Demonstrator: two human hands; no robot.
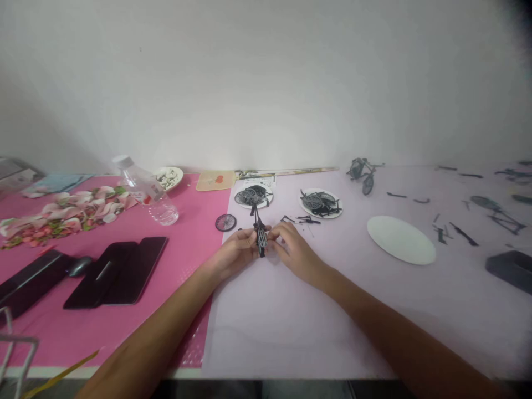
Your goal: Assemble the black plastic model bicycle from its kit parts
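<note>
And there's the label [149,192] on the clear bottle [163,211] (too blurred to read)! Left hand [238,249] curls, gripping the small dark model bicycle [261,237]; right hand [297,252] brings thumb and fingers together at its side, the hold unclear. The bicycle sits between both hands.

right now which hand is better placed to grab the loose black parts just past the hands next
Probably the right hand: it is nearer the loose black parts and seems only to pinch at the model bicycle, which the left hand appears to support.
</note>
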